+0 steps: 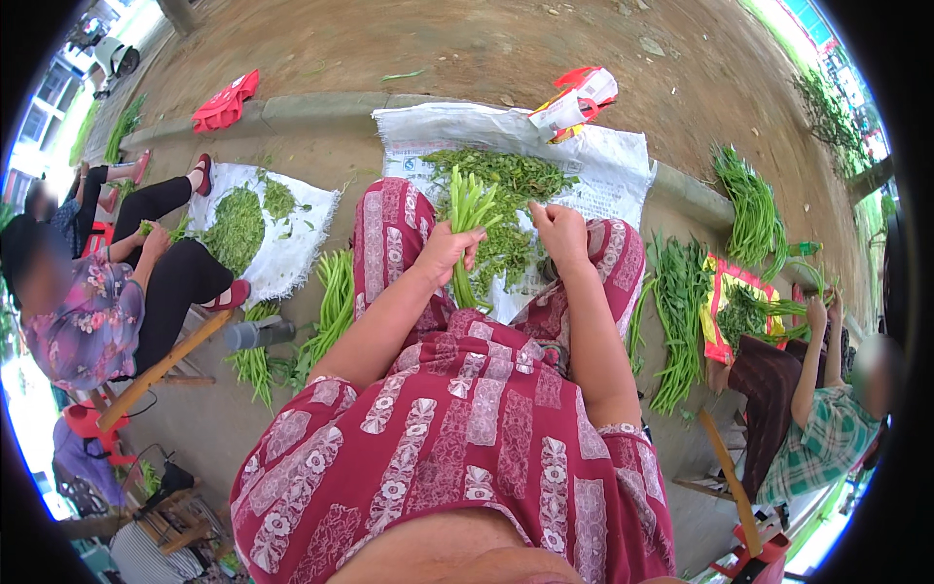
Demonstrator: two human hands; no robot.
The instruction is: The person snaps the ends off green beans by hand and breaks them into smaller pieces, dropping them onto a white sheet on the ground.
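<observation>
My left hand (446, 252) is wrapped around an upright bunch of pale green vegetable stems (471, 201), mostly bare of leaves. The lower ends of the bunch hang down between my knees. To its right, my right hand (562, 232) is curled with thumb and forefinger together, and nothing shows between them. Below both hands, a heap of loose green leaves (503, 175) covers much of a white woven sack (620, 157) spread on the ground. The sack bears printed writing.
Long green stems (332, 299) lie by my left leg, leafy bunches (678, 314) by my right. A red-and-white bag (576, 106) rests on the sack's far edge. A grey cup (259, 334) lies at left. People sit on both sides, handling greens.
</observation>
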